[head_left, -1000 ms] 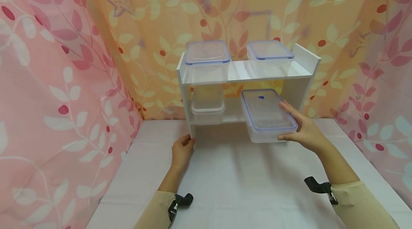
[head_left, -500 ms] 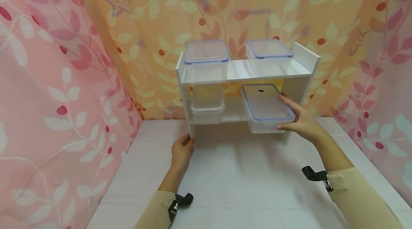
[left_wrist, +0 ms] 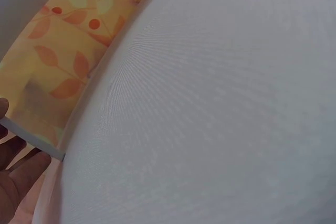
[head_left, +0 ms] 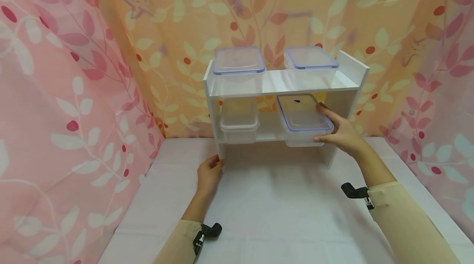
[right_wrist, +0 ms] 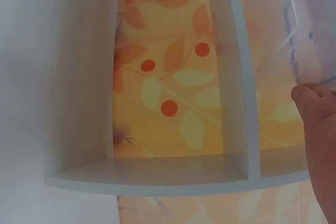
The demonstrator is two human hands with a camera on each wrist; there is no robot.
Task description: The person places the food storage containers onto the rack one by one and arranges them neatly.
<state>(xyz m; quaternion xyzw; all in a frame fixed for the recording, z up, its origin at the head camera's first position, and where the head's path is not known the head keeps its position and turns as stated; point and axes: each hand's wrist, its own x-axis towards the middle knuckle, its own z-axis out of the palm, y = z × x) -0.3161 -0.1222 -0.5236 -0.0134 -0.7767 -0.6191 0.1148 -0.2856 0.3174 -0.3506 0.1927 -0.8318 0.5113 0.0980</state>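
A white two-tier shelf [head_left: 274,80] stands on the table. My left hand [head_left: 209,175] pinches the lower front edge of its left side panel; in the left wrist view the thumb and fingers lie on either side of the panel edge [left_wrist: 37,141]. On the right of the lower tier, a clear food container [head_left: 305,113] with a blue-rimmed lid sits partly inside, its front end sticking out. My right hand [head_left: 344,134] grips its right side, thumb at the front. In the right wrist view, the container [right_wrist: 273,30] shows at the upper right, mostly cut off.
A smaller clear container [head_left: 240,122] stands at the left of the lower tier. Two blue-rimmed containers rest on top, one at left [head_left: 240,70] and one at right [head_left: 312,66]. White cloth [head_left: 259,206] covers the table; patterned curtains [head_left: 177,29] hang behind and beside.
My right hand has pushed the blue-rimmed container farther back into the lower tier and slightly left. The left hand has stayed on the side panel.
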